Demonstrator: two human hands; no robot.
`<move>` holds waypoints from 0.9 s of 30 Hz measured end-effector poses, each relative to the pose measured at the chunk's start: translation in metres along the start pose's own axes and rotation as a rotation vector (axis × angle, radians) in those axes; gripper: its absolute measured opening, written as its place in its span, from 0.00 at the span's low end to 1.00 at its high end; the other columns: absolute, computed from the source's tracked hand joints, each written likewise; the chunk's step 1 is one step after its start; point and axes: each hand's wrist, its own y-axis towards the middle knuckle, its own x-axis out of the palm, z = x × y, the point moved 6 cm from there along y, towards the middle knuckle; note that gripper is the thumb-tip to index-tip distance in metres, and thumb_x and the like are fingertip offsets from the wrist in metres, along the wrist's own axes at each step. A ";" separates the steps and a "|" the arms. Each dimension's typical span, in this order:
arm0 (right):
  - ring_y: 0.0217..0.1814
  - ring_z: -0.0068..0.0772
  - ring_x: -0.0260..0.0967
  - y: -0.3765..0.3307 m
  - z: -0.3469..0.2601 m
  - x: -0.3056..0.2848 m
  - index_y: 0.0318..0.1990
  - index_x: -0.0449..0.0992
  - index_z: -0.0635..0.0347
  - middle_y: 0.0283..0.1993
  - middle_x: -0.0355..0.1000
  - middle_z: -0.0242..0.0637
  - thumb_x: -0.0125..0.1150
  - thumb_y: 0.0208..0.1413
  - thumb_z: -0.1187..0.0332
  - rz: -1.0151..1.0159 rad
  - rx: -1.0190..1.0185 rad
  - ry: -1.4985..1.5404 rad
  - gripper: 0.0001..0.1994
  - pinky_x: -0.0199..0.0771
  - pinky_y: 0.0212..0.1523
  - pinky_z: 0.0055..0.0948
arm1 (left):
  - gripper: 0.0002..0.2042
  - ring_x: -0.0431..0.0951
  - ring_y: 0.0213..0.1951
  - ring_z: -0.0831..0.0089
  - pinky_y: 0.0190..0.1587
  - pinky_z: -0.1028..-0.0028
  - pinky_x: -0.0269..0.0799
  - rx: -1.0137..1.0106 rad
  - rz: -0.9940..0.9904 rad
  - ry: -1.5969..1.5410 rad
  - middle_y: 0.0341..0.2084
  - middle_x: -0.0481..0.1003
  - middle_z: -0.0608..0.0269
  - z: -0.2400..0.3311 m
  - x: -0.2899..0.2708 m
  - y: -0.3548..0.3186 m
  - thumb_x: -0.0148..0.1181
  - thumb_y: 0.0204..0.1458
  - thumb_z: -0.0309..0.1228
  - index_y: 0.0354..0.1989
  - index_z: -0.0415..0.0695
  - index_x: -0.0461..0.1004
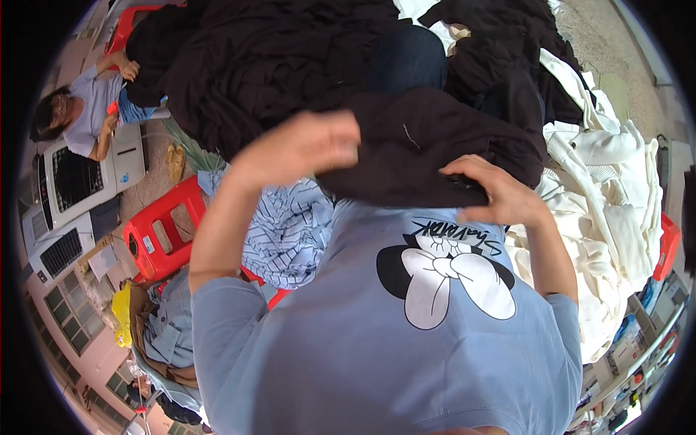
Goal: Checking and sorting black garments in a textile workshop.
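A dark brown garment point(428, 123) is bunched across my lap, with a short pale thread point(411, 135) lying on it. My left hand point(308, 148) is raised over the garment's left side, smeared by motion, so its fingers do not show clearly. At the garment's near right edge is my right hand point(500, 190). Its fingers touch the dark cloth, while the thumb is spread apart from them near my shirt. Nothing held shows between them.
Dark garments point(275, 65) are heaped ahead of me. White garments point(602, 217) pile up on the right, and a striped blue cloth point(286, 235) lies at my left beside a red plastic stool point(165, 230). Another person point(90, 109) handles dark cloth at the far left, near a parked vehicle point(80, 177).
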 end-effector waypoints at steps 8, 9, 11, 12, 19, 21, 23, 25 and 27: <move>0.48 0.31 0.73 0.023 0.068 -0.100 0.55 0.70 0.65 0.49 0.74 0.40 0.58 0.54 0.70 0.923 0.202 0.833 0.20 0.71 0.53 0.28 | 0.08 0.68 0.34 0.79 0.40 0.79 0.65 0.474 1.184 0.128 0.30 0.69 0.66 0.057 -0.109 0.057 0.50 0.61 0.31 0.37 0.38 0.68; 0.48 0.33 0.73 0.017 0.085 -0.109 0.53 0.71 0.64 0.49 0.74 0.41 0.58 0.55 0.71 1.019 0.179 0.885 0.18 0.72 0.52 0.30 | 0.07 0.67 0.34 0.80 0.39 0.79 0.65 0.409 1.121 0.024 0.31 0.69 0.65 0.050 -0.091 0.064 0.50 0.61 0.30 0.37 0.38 0.68; 0.47 0.34 0.74 0.012 0.096 -0.109 0.52 0.71 0.64 0.47 0.74 0.41 0.59 0.54 0.73 1.067 0.160 0.945 0.17 0.73 0.52 0.31 | 0.08 0.73 0.32 0.73 0.37 0.75 0.69 0.264 1.083 0.076 0.26 0.73 0.63 0.010 -0.051 0.062 0.59 0.52 0.29 0.37 0.40 0.71; 0.45 0.36 0.74 0.009 0.103 -0.109 0.50 0.71 0.65 0.46 0.74 0.41 0.60 0.52 0.75 1.118 0.139 1.007 0.17 0.74 0.51 0.32 | 0.11 0.75 0.32 0.71 0.35 0.73 0.70 0.400 1.012 0.098 0.29 0.75 0.60 0.004 -0.026 0.062 0.62 0.49 0.29 0.38 0.40 0.71; 0.46 0.40 0.75 -0.014 0.124 -0.124 0.47 0.74 0.65 0.46 0.76 0.43 0.60 0.54 0.73 1.256 0.158 1.123 0.13 0.76 0.52 0.37 | 0.16 0.70 0.47 0.58 0.56 0.60 0.62 0.255 0.584 0.691 0.41 0.71 0.61 -0.038 0.064 0.031 0.66 0.38 0.26 0.38 0.42 0.73; 0.46 0.40 0.76 -0.018 0.122 -0.131 0.47 0.74 0.67 0.47 0.76 0.44 0.59 0.55 0.73 1.144 0.157 1.270 0.13 0.76 0.53 0.38 | 0.11 0.72 0.41 0.60 0.52 0.60 0.64 0.365 0.614 0.710 0.34 0.72 0.62 -0.031 0.048 0.029 0.63 0.39 0.23 0.33 0.42 0.73; 0.49 0.40 0.74 -0.022 0.106 -0.142 0.49 0.74 0.67 0.49 0.75 0.45 0.58 0.56 0.72 0.854 -0.028 1.361 0.14 0.74 0.55 0.40 | 0.09 0.72 0.38 0.60 0.49 0.63 0.65 0.382 0.677 0.578 0.30 0.72 0.62 -0.017 0.015 0.023 0.62 0.40 0.22 0.32 0.41 0.72; 0.53 0.39 0.73 -0.051 0.061 -0.153 0.49 0.74 0.67 0.50 0.74 0.45 0.58 0.57 0.72 0.847 -0.145 1.298 0.14 0.72 0.58 0.40 | 0.07 0.74 0.39 0.67 0.46 0.70 0.68 0.344 0.581 0.115 0.32 0.73 0.61 0.003 -0.025 0.014 0.61 0.45 0.22 0.34 0.37 0.72; 0.53 0.39 0.73 -0.082 0.022 -0.159 0.50 0.73 0.66 0.50 0.75 0.44 0.56 0.58 0.71 0.860 -0.240 1.219 0.14 0.70 0.58 0.39 | 0.09 0.73 0.40 0.68 0.46 0.73 0.67 0.487 0.545 -0.156 0.33 0.72 0.57 0.038 -0.057 -0.011 0.59 0.44 0.20 0.36 0.35 0.72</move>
